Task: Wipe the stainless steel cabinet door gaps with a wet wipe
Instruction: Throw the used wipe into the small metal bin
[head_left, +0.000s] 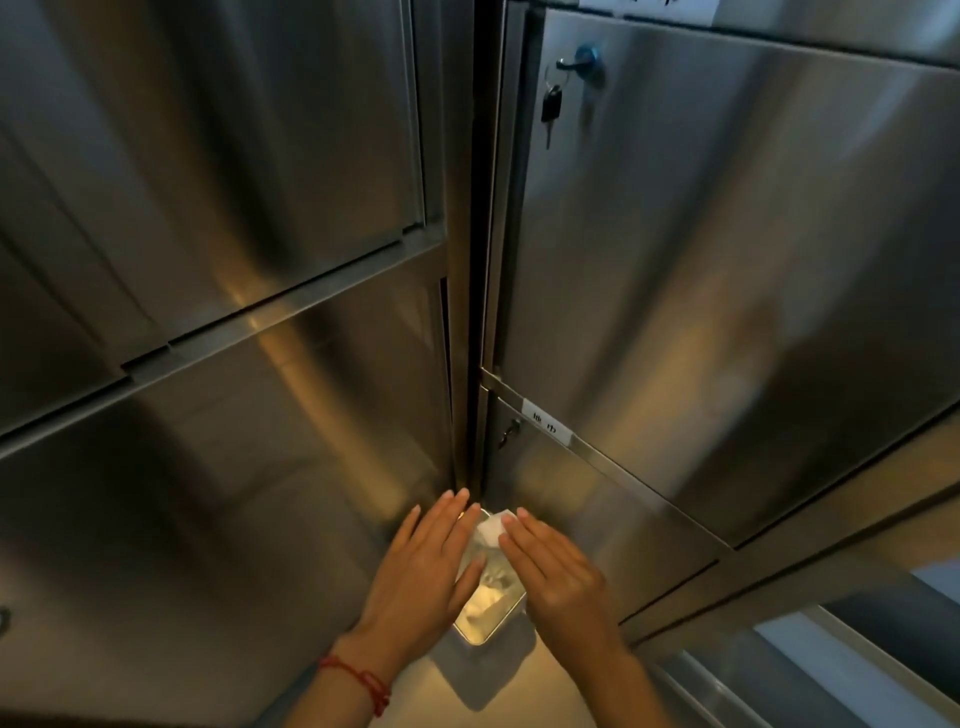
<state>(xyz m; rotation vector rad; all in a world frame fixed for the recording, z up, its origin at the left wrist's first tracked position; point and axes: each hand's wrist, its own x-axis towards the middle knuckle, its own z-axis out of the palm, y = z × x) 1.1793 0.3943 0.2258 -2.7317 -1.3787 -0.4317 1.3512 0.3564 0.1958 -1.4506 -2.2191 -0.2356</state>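
A dark vertical door gap (470, 270) runs between the left stainless steel cabinet (218, 171) and the right cabinet door (727, 260). At its foot both hands hover close together. My left hand (431, 566) is flat with straight fingers, its tips near the bottom of the gap. A white wet wipe (492, 530) sticks out from under the fingers of my right hand (558, 577), which holds it; the thumb is hidden. The wipe hangs between the two hands.
Below the hands a small steel tray (480, 636) holds crumpled white wipes (491, 597). A lock with a hanging key (550, 109) sits on the upper right door. A label strip (545, 428) marks the lower right door. A horizontal seam (260, 322) crosses the left cabinet.
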